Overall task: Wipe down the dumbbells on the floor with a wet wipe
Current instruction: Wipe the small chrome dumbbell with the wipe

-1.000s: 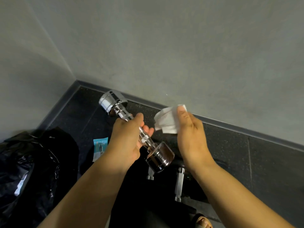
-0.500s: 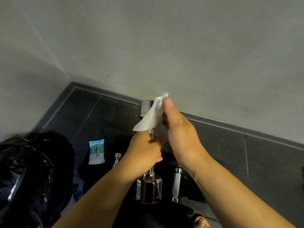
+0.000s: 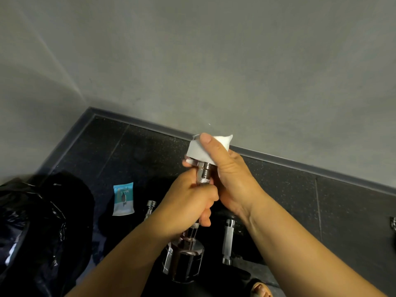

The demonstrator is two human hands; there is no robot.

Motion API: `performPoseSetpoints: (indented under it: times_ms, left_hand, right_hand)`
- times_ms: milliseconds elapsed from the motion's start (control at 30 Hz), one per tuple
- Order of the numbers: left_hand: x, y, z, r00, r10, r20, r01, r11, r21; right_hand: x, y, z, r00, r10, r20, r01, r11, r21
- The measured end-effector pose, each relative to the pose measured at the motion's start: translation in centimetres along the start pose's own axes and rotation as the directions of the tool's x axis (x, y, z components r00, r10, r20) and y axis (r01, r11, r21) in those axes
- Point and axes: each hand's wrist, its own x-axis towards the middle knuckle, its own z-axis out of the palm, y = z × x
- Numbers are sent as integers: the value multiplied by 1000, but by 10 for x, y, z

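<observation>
A crumpled black plastic bag [image 3: 32, 232] fills the lower left corner of the frame, lying on the dark tiled floor [image 3: 321, 200]. Just right of it, a small blue and white wipe packet [image 3: 123, 199] lies flat on the tiles. Beside the packet, the end of a short chrome bar [image 3: 150, 207] shows on the floor, partly hidden by the left forearm.

The left hand [image 3: 188, 209], at lower centre, has its fingers curled tightly round the ridged handle of the chrome dumbbell [image 3: 184, 260]. The dumbbell stands roughly on end in that grip. Its lower head is at the bottom centre of the frame, and whether it touches the floor cannot be told. Its upper head, just above the left hand, is covered by the white wet wipe [image 3: 198, 151].

The right hand [image 3: 231, 181] holds the wipe against that upper head, thumb pressed flat on top of the cloth and fingers wrapped round the far side, out of sight.

Below the right wrist a second chrome bar [image 3: 227, 241] lies on the floor. Bare toes [image 3: 260, 290] show at the bottom edge. A grey baseboard [image 3: 300, 166] runs diagonally behind the hands, under a plain grey wall [image 3: 214, 61]. A small metal part [image 3: 393, 225] shows at the right edge.
</observation>
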Motion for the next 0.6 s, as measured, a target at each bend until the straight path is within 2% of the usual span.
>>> performPoseSetpoints:
  times_ms: [167,233,300,367,467,533,600]
  left_hand:
    - [-5,10,-3,966,-51,252,134,936,-325]
    - [-6,9,-2,968,-53,246,136,933,-334]
    - [-5,5,2,990,-28,139,57,976,-209]
    - [-3,1,7,1000,24,-12,-23,1000,10]
    - [3,-10,13,974,115,-198,-51,952,302]
    - [4,-14,15,968,147,-204,-70,937,342]
    - [3,-11,12,980,112,-162,-65,961,269]
  right_hand:
    - [1,-2,-5,976,77,203,-107,984,140]
    - [-2,-5,-5,977,79,200,-108,985,136]
    - [-5,-7,-1,992,68,108,-78,992,96]
    - [-5,-4,3,999,15,-43,-14,1000,8]
    - [-2,7,9,960,-79,-268,57,995,-87]
    - [-1,11,10,942,-86,-323,63,995,-82]
    - [-1,10,8,954,-53,-296,40,998,-52]
